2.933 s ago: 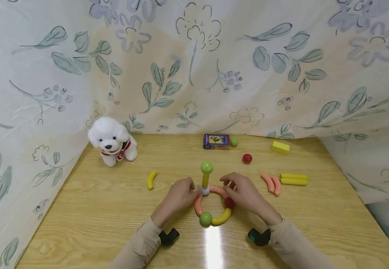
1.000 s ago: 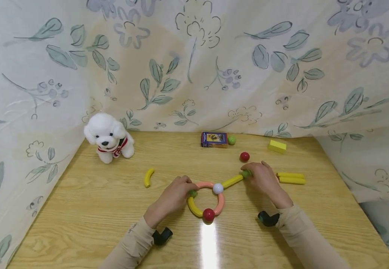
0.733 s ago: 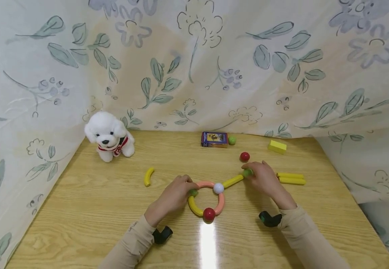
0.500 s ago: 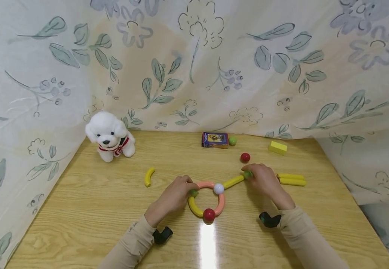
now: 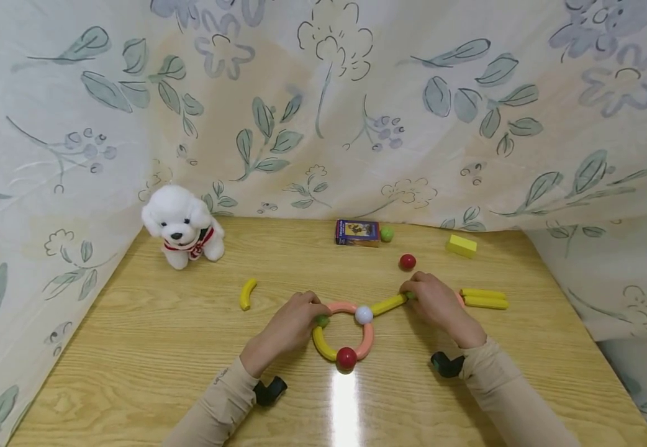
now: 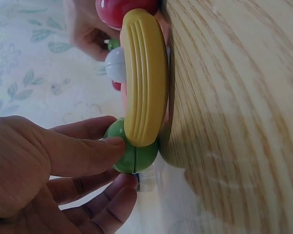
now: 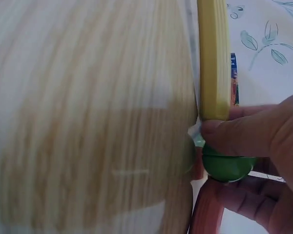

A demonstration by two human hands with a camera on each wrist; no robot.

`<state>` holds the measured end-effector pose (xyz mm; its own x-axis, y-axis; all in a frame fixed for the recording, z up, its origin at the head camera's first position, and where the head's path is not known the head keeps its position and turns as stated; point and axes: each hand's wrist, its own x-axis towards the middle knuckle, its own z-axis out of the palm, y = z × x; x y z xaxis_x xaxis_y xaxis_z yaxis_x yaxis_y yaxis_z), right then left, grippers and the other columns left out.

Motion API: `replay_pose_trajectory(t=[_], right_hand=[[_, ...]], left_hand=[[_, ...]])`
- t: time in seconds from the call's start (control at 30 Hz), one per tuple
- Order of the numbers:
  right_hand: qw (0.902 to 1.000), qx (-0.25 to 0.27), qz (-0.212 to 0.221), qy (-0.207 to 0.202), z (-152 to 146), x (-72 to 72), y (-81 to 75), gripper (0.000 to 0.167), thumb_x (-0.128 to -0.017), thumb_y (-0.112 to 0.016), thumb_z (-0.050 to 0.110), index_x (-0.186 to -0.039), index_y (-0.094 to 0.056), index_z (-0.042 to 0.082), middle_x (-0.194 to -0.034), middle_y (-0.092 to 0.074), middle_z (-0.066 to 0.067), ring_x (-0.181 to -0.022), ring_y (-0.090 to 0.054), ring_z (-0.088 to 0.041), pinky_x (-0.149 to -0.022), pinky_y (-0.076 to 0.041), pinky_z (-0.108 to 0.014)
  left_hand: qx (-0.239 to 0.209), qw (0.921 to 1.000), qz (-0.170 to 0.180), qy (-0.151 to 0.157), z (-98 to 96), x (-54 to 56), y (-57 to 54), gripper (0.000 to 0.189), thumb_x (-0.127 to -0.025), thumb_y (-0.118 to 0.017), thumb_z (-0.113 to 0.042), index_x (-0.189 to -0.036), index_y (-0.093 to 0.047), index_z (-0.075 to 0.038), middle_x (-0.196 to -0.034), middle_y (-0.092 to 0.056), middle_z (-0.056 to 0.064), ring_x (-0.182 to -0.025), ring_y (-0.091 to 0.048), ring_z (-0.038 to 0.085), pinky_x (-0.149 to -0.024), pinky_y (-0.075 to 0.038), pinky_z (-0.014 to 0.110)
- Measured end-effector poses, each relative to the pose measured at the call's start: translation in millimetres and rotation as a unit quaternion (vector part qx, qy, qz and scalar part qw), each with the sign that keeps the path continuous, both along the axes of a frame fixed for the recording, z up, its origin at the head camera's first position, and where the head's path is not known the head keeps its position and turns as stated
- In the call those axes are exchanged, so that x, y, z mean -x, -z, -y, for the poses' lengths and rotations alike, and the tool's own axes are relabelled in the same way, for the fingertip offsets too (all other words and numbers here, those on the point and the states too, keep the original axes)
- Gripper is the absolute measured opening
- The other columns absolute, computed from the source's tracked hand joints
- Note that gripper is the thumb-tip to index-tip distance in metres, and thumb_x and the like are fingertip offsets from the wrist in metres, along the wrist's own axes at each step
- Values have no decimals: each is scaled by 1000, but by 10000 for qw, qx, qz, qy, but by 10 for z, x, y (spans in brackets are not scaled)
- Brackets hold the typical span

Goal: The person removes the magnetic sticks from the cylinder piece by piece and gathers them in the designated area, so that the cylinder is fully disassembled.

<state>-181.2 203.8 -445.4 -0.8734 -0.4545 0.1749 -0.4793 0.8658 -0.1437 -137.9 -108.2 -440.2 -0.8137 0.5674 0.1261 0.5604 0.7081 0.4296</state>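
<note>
A ring of curved toy rods and balls lies on the table, with two pink curved rods (image 5: pixel 367 339), a yellow curved rod (image 6: pixel 146 78), a red ball (image 5: pixel 346 358) and a white ball (image 5: pixel 364 315). A straight yellow rod (image 5: pixel 389 305) runs from the white ball toward the right. My left hand (image 5: pixel 290 326) pinches the green ball (image 6: pixel 141 157) at the ring's left side between thumb and fingers. At the rod's far end, my right hand (image 5: pixel 438 307) pinches another green ball (image 7: pixel 227 167), largely covered by the fingers in the head view.
Behind the ring are a blue card box (image 5: pixel 357 233), a loose green ball (image 5: pixel 386 234), a loose red ball (image 5: pixel 407 262) and a yellow block (image 5: pixel 461 246). Two yellow rods (image 5: pixel 485 299) lie right. A yellow curved rod (image 5: pixel 248 294) and a white plush dog (image 5: pixel 180 226) are left.
The straight rod stood upright on the ring; now it slants low to the right. The ring has turned, and both hands have taken hold of green balls. Lately the right hand dipped slightly.
</note>
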Motion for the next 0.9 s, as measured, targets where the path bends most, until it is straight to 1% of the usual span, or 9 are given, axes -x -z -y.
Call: replay_pose_trajectory(t=[0.17, 0.3, 0.4, 0.47, 0.57, 0.63, 0.67, 0.8, 0.9], right_hand=[[9996, 219, 145, -114, -30, -4, -23, 22, -76, -79, -2, -94, -73, 8, -93, -61, -9, -86, -59, -25, -79, -53, -42], [9952, 810, 516, -165, -60, -16, -139, 22, -78, -77, -1, -96, -71, 8, -99, -62, -11, -93, -59, -28, -83, -52, -46], [9883, 1328, 691, -304, -78, -26, -235, 22, -79, -75, -3, -99, -71, 6, -102, -63, -12, -94, -61, -27, -81, -53, -43], [9821, 1644, 823, -414, -91, -35, -282, 23, -80, -75, -3, -101, -71, 6, -104, -65, -11, -93, -60, -22, -78, -53, -36], [9704, 2117, 1064, -475, -105, -47, -311, 24, -83, -73, -1, -107, -70, 6, -108, -66, -11, -93, -59, -15, -75, -53, -27], [9612, 2404, 1270, -457, -115, -46, -309, 25, -86, -71, 2, -111, -69, 7, -112, -66, -11, -94, -58, -14, -77, -53, -24], [9575, 2512, 1355, -423, -117, -46, -305, 25, -87, -70, 4, -112, -68, 8, -113, -66, -11, -95, -59, -14, -79, -53, -25], [9421, 2844, 1775, -16, -130, -41, -261, 29, -90, -70, 12, -118, -67, 6, -117, -66, -12, -100, -62, -17, -82, -53, -25], [9285, 3060, 2073, 364, -136, -42, -217, 37, -90, -71, 16, -123, -64, 3, -114, -69, -14, -101, -65, -20, -80, -52, -21]], left_hand=[[-96, 9999, 35, -60, 7, -1, 0, 23, -91, -62, 1, -108, -74, -10, -101, -64, 8, -91, -53, 22, -82, -49, 37], [-104, 9999, 8, -65, 11, 11, 6, 20, -93, -61, -3, -107, -74, -10, -102, -64, 8, -89, -53, 21, -81, -48, 36], [-114, 9999, -20, -53, 16, 20, 7, 19, -93, -61, -4, -106, -74, -10, -101, -64, 8, -89, -52, 21, -81, -48, 36], [-136, 9999, -39, -37, 19, 24, 9, 19, -93, -62, -3, -106, -75, -10, -101, -64, 8, -89, -52, 21, -81, -48, 36], [-150, 9999, -80, -8, 22, 27, 15, 19, -92, -62, -3, -106, -75, -10, -100, -64, 7, -88, -52, 21, -80, -47, 36], [-155, 9998, -92, -11, 23, 28, 19, 19, -92, -62, -4, -106, -75, -10, -99, -64, 7, -88, -52, 21, -80, -47, 35], [-141, 9998, -101, -14, 23, 29, 22, 19, -92, -62, -4, -106, -75, -10, -99, -64, 7, -88, -52, 21, -80, -47, 35], [-153, 9999, -46, -37, 22, 31, 28, 21, -92, -62, -2, -106, -75, -10, -98, -63, 7, -88, -51, 20, -80, -46, 35], [-119, 9999, -67, -6, 19, 31, 39, 21, -92, -62, -1, -106, -75, -10, -98, -63, 7, -87, -51, 20, -79, -46, 34]])
